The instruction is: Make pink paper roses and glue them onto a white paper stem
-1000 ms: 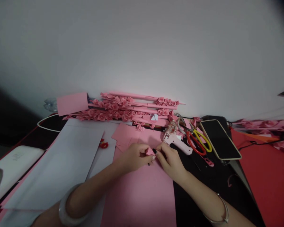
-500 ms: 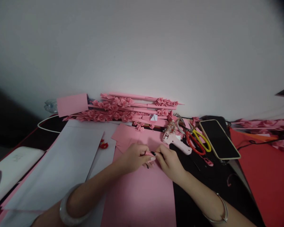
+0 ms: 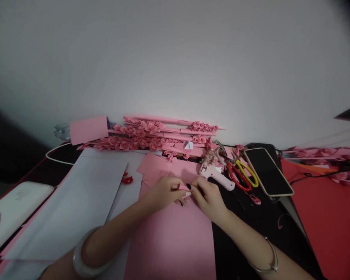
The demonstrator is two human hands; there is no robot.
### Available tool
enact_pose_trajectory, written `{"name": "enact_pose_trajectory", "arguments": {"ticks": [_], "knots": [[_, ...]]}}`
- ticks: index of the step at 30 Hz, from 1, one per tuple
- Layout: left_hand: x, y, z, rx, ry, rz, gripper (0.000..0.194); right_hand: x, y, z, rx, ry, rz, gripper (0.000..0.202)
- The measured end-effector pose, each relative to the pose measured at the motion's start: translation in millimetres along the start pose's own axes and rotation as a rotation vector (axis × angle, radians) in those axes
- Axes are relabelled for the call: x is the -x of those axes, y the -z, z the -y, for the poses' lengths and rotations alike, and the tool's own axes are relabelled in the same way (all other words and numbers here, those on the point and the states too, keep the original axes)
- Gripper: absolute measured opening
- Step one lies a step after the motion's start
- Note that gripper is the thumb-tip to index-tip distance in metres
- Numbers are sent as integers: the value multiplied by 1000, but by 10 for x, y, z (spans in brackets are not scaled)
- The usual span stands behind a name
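Between my two hands is a small piece of pink paper, mostly covered by my fingers. My left hand is closed on it from the left, thumb along the near side. From the right, my right hand pinches the same piece, its dark-nailed fingertip against the paper. Both hands hover just over a large pink paper sheet. Past them lie smaller pink sheets. A light pink glue gun rests just beyond my right hand.
Scissors with red and yellow handles and a phone lie at the right, near red paper. Pink paper flowers are piled along the wall. White sheets and a white power bank lie left.
Both hands keep hold of the pink paper, with only slight finger movement. The view has shifted slightly, so things on the right appear a little further left.
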State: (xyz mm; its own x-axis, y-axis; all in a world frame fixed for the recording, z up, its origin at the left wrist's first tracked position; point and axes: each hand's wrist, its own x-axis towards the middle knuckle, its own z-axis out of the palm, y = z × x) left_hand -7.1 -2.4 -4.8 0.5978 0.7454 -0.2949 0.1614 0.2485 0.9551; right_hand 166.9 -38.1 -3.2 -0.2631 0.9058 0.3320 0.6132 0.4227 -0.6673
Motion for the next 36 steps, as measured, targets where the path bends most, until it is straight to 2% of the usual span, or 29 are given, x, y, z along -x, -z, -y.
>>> {"name": "enact_pose_trajectory", "arguments": {"ticks": [4, 7, 8, 11, 13, 15, 16, 18, 28, 34, 36], "knots": [[-6, 3, -21, 65, -9, -24, 18, -48, 108, 5, 47, -13, -80, 8], [-8, 7, -42, 104, 7, -46, 23, -154, 401, -61, 182, -88, -257, 10], [-9, 8, -47, 108, 12, -51, 24, -187, 539, -112, 249, -143, -336, 12], [-14, 10, -51, 110, 16, -54, 25, -202, 985, -353, 496, -318, -496, 37], [-18, 10, -46, 110, 10, -53, 25, -124, 1226, -547, 743, -488, -489, 53], [-20, 9, -38, 114, -4, -52, 24, 0, 1369, -713, 890, -718, -407, 68], [-21, 8, -34, 115, -8, -51, 23, 62, 1404, -775, 899, -795, -366, 73], [-21, 7, -28, 114, -10, -48, 21, 158, 1416, -854, 898, -858, -326, 73], [-14, 17, -31, 86, -15, -50, 16, 129, 1268, -921, 1000, -867, -397, 57], [-28, 19, 1, 96, -26, -52, 16, 292, 1408, -1019, 903, -803, -371, 68], [-28, 18, 4, 101, -17, -56, 15, 423, 1470, -1042, 867, -723, -365, 72]]}}
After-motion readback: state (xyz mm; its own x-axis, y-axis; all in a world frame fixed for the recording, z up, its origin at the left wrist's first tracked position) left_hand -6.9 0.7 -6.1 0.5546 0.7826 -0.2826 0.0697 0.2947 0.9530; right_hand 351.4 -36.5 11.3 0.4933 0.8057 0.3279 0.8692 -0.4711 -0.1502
